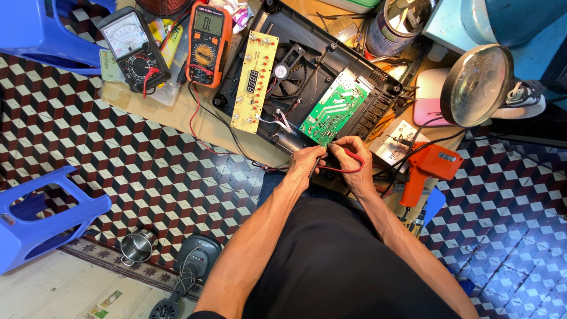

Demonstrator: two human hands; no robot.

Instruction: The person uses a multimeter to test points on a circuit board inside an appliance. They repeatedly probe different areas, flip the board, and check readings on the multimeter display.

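Presently, on the floor work mat: one green circuit board, lying tilted in the opened black appliance housing at the mat's near edge.

Left hand: fingers closed on a black test probe, tip towards the board's near corner. Right hand: fingers pinched shut on a red test probe, just beside the left hand, at the same corner.

Good practice, as judged: keep both tips steady on separate contacts, wrists braced, and avoid bridging neighbouring solder points.

Count of items:
- Digital multimeter, orange: one, at the mat's far left.
- Analogue multimeter, black: one, left of it.
- Yellow display board: one, beside the cooling fan, also one.
- Orange soldering gun: one, right of the hands.
- Round magnifier lamp: one.
- Blue plastic stools: two.
- Small steel cup: one, on the tiled floor.
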